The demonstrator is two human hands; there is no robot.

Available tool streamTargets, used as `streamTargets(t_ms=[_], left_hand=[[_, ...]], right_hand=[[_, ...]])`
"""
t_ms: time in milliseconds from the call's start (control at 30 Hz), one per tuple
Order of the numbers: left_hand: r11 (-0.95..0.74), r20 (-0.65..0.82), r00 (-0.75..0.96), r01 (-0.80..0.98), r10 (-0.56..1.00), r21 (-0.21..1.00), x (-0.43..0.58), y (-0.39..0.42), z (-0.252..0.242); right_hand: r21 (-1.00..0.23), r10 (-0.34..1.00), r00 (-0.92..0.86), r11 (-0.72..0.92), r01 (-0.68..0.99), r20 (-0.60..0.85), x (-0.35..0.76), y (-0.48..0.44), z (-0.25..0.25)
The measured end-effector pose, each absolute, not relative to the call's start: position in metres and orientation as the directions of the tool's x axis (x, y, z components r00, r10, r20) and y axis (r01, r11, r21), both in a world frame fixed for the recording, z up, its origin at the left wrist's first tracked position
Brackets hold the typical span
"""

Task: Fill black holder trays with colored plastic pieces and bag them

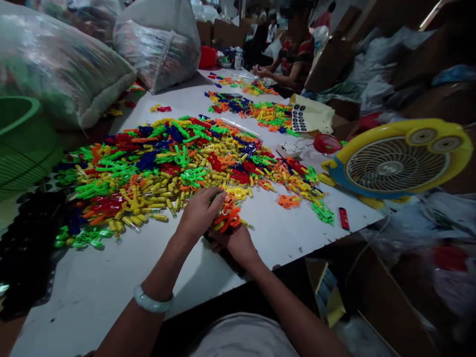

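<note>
My left hand (202, 210), with a pale bangle (152, 300) on its wrist, has its fingers bent around the near side of some orange and yellow plastic pieces (227, 216). Just right of it, my right hand (238, 244) is closed low beside the same pieces, its fingertips mostly hidden. A dark flat object (232, 263) shows beneath my hands near the table edge. Beyond them spreads a large pile of green, red, blue, orange and yellow plastic figures (182, 156), mixed with small yellow capped tubes (158, 191).
A yellow fan (394, 163) stands right, near a red lighter (343, 218). Stuffed clear bags (158, 49) and a green basket (26, 144) are at left, above black trays (29, 248). Another person (295, 57) sits at the far side.
</note>
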State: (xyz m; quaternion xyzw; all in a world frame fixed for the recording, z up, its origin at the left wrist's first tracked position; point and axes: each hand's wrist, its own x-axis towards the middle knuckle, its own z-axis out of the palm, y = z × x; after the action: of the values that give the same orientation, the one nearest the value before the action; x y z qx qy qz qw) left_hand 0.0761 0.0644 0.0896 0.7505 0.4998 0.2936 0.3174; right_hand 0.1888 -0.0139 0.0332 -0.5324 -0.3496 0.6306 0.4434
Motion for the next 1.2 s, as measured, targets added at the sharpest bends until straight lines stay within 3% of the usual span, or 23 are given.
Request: streamTargets(t_ms=[133,267,367,500,600,767,867,1000,1133,1200], left_hand=[[-0.28,0.115,0.31,0.564,0.944,0.777,0.076,0.064,0.089],[-0.276,0.119,0.299,0.565,0.947,0.778,0.076,0.064,0.089],[-0.27,0.103,0.306,0.574,0.946,0.773,0.076,0.064,0.09],[-0.243,0.07,0.291,0.615,0.954,0.75,0.075,0.065,0.092],[-0.233,0.058,0.288,0.624,0.956,0.746,0.075,0.066,0.092],[-0.248,0.078,0.298,0.589,0.951,0.769,0.076,0.066,0.09],[-0.255,0.077,0.312,0.586,0.947,0.769,0.076,0.065,0.09],[-0.312,0.043,0.411,0.615,0.911,0.724,0.075,0.06,0.099],[-0.422,0.104,0.451,0.693,0.886,0.585,0.074,0.056,0.104],[-0.411,0.084,0.448,0.708,0.89,0.574,0.073,0.056,0.103]], right_hand=[[-0.961,0.957,0.155,-0.262,0.09,-0.246,0.169,-0.014,0.029],[-0.931,0.988,0.154,-0.041,0.362,0.017,0.166,-0.016,0.024],[-0.774,0.986,0.116,0.017,0.633,0.117,0.16,-0.016,0.021],[-0.415,0.997,0.025,0.006,0.91,0.068,0.145,-0.009,0.014],[-0.327,1.0,-0.001,-0.001,0.945,-0.005,0.142,-0.002,0.011],[-0.433,0.995,0.042,-0.077,0.898,-0.088,0.149,0.0,0.018],[-0.397,0.98,0.088,-0.152,0.905,-0.177,0.147,0.002,0.026],[-0.349,0.978,0.022,-0.095,0.932,-0.206,0.138,0.005,0.033],[-0.404,0.979,-0.095,0.014,0.915,-0.182,0.144,0.004,0.037],[-0.46,0.977,-0.147,0.06,0.886,-0.155,0.164,0.003,0.04]])
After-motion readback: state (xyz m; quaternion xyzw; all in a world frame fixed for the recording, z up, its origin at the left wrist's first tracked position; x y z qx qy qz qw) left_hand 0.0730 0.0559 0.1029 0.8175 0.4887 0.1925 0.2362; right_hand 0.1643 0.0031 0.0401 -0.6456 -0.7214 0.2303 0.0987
